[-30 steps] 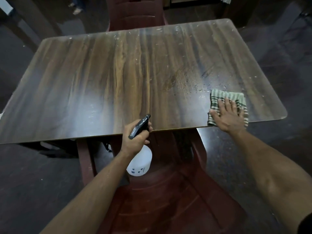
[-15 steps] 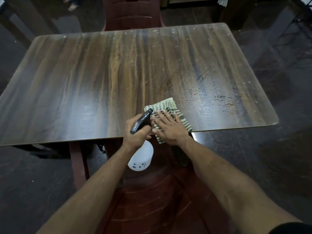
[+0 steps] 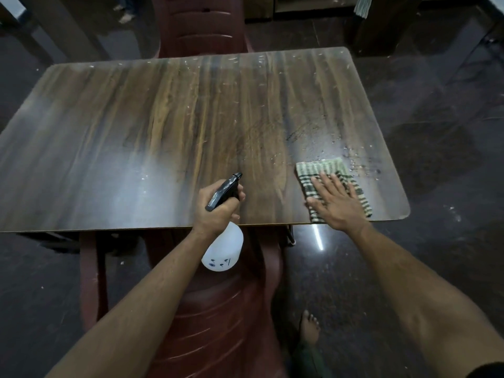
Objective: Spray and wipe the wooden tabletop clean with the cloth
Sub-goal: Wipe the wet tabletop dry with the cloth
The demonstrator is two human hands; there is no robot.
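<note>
The right hand (image 3: 336, 205) is lying flat with its fingers straight and spread, pressing the cloth (image 3: 324, 173) onto the tabletop (image 3: 163, 132) near the front right corner. The cloth is a folded, green-and-pale striped rectangle; its long axis is running from the near table edge away and slightly leftward, with the far end sticking out past the fingertips and the near end reaching almost to the table's edge.

The left hand (image 3: 218, 211) is gripping the spray bottle (image 3: 223, 249), fingers curled round the neck below the black spray head (image 3: 223, 193). The bottle is hanging tilted just in front of the near table edge, its white body pointing down toward the person and its nozzle pointing up and away across the wood, a little to the right. Whether a finger is squeezing the trigger is hard to tell from this angle.

Small droplets and pale specks are lying on the wood beyond and right of the cloth. A red chair (image 3: 218, 323) is standing under the near edge, and another (image 3: 199, 25) at the far side. A bare foot (image 3: 309, 327) is resting on the dark floor (image 3: 409, 268).
</note>
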